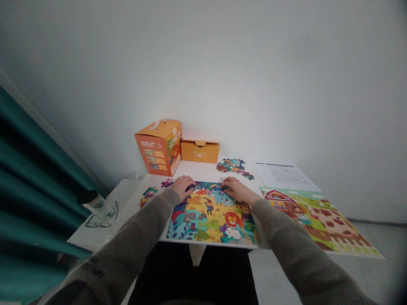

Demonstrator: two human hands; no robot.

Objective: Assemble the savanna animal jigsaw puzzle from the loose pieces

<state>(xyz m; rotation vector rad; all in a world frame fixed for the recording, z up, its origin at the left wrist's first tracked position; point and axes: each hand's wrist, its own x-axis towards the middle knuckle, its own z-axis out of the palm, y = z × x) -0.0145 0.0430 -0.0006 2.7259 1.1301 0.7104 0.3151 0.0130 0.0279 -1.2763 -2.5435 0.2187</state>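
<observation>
Two Hands at the Far Edge of an Animal Jigsaw

My left hand curls over the far left corner and my right hand arches on the same edge farther along, as the jigsaw lies flat at the near edge of a white tabletop. The fingers of both are bent; whether either pinches a piece I cannot tell, since the fingertips are small and shadowed from here. Loose puzzle pieces sit in a heap beyond my right hand, with scattered pieces beside my left sleeve. An orange puzzle box stands behind. The risks, as I judge them: a tug toward me could slide the jigsaw over the brink and break its joints; uneven pressure at the far edge could pop pieces loose; a sweep of that sleeve could drag the strays away.
</observation>
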